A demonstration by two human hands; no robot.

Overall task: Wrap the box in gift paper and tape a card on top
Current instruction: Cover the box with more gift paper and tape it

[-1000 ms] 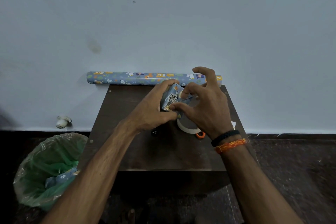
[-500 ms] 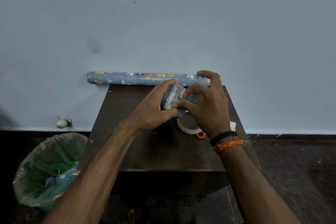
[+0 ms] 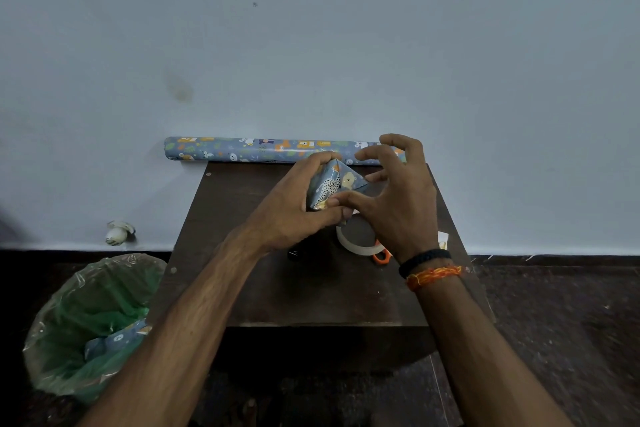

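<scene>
Much of the wrapped box (image 3: 332, 185) is hidden behind the two hands, so its full shape cannot be made out; only a blue patterned face and a folded triangular flap at its right end are seen. It is held up over the far middle of the dark wooden table (image 3: 277, 288). The left hand (image 3: 294, 208) is wrapped round the box's left side, with the thumb pressed along its lower edge. The right hand (image 3: 398, 198) is spread wide, its fingers arched; the thumb is laid against the box's lower edge and one fingertip touches the point of the flap, while the other fingers are lifted clear. Whether any tape is held under the thumbs cannot be told.

A roll of tape (image 3: 358, 241) is half covered by the right hand, and only an orange handle (image 3: 381, 256) of what seems to be scissors is seen below it. A small pale scrap (image 3: 443, 238) at the table's right edge is too small to identify. A roll of gift paper (image 3: 249, 149) is laid against the wall behind the table, its right end covered by the right fingers. A bin with a green liner (image 3: 86, 322) is seen on the floor at left.

Compared with half a second ago, the right hand's fingers have been opened out from a tighter pinch, and more of the flap is now exposed.
</scene>
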